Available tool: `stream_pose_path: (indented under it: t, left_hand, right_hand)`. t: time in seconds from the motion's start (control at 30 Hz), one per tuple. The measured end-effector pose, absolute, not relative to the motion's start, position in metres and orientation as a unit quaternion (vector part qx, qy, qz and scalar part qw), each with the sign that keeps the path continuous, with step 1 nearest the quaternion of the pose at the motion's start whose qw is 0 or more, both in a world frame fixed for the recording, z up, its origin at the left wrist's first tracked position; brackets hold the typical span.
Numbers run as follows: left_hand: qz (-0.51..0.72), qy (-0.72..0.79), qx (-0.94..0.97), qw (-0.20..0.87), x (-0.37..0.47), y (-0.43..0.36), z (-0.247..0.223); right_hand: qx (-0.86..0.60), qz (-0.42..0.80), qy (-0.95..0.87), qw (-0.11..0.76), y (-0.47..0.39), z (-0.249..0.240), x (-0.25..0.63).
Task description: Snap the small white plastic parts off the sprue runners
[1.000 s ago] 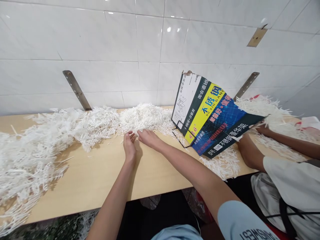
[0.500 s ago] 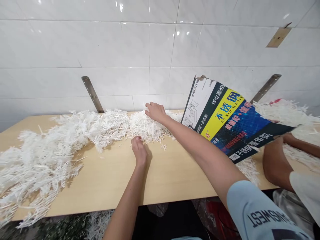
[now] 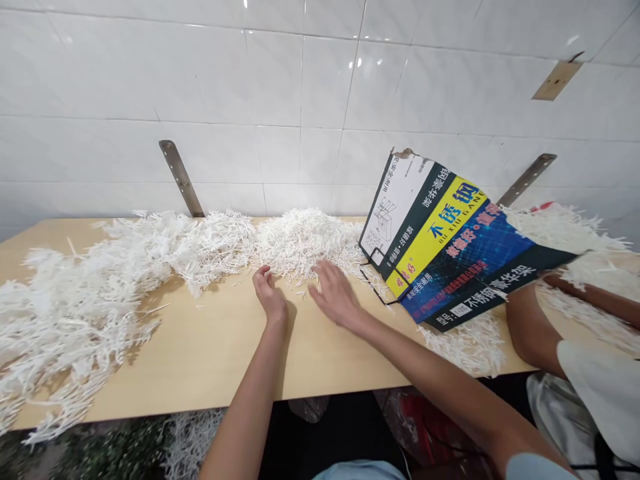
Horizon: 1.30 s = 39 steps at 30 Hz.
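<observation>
My left hand [image 3: 271,293] rests its side near the table top, fingers curled in; whatever they hold, if anything, is too small to make out. To its right, my right hand [image 3: 334,293] is slightly blurred, fingers spread apart, holding nothing I can see. Both are at the front edge of a heap of short white plastic pieces [image 3: 307,237]. A few loose bits lie on the wooden table [image 3: 210,360] between the hands. Leftward, a larger spread of white branching plastic pieces [image 3: 100,293] covers the table.
A printed cardboard sheet [image 3: 425,233] stands tilted to the right, black wire or cord at its lower left. Beyond it, another person's arm [image 3: 533,320] reaches among more white pieces [image 3: 580,230]. Metal brackets [image 3: 181,179] are fixed to the tiled wall [image 3: 225,80] behind.
My right hand has drawn back from the top of the heap toward me, down to its front edge. My left hand stays almost in place. The view has shifted slightly.
</observation>
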<state>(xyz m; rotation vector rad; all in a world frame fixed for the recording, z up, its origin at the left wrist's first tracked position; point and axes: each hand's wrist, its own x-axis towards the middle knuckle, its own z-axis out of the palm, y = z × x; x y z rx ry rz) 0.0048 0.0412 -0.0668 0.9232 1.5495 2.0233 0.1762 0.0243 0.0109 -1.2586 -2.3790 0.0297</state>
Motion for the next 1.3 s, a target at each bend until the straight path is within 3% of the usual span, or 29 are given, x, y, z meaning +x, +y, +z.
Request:
stream_pose_path:
  t: [0.13,0.2,0.3,0.47,0.6,0.77,1.07,1.3]
  left_hand:
    - [0.782,0.548,0.243,0.173,-0.002,0.043,-0.066]
    - [0.794,0.547,0.214,0.156,-0.008,0.041,-0.063]
    - [0.799,0.548,0.197,0.150,-0.011,0.038,-0.057]
    - [0.796,0.535,0.222,0.176,-0.002,0.035,-0.048]
    - [0.792,0.534,0.230,0.188,0.004,0.033,-0.043]
    - [0.781,0.547,0.236,0.184,0.007,0.031,-0.040]
    - [0.769,0.560,0.255,0.172,0.015,0.017,-0.028]
    - [0.770,0.559,0.257,0.170,0.014,0.016,-0.023]
  right_hand:
    - [-0.356,0.080,-0.922,0.128,-0.010,-0.029,0.168]
    - [-0.276,0.099,-0.951,0.099,0.004,-0.027,0.158]
    - [-0.284,0.086,-0.952,0.079,0.044,-0.010,0.155]
    - [-0.309,-0.010,-0.939,0.148,0.069,0.009,0.189]
    - [-0.507,-0.045,-0.834,0.213,0.049,-0.001,0.228]
    - [-0.700,-0.015,-0.695,0.166,0.041,-0.027,0.248]
    - [-0.651,0.073,-0.731,0.191,0.065,-0.017,0.194]
    - [-0.639,0.030,-0.736,0.221,0.024,-0.006,0.203]
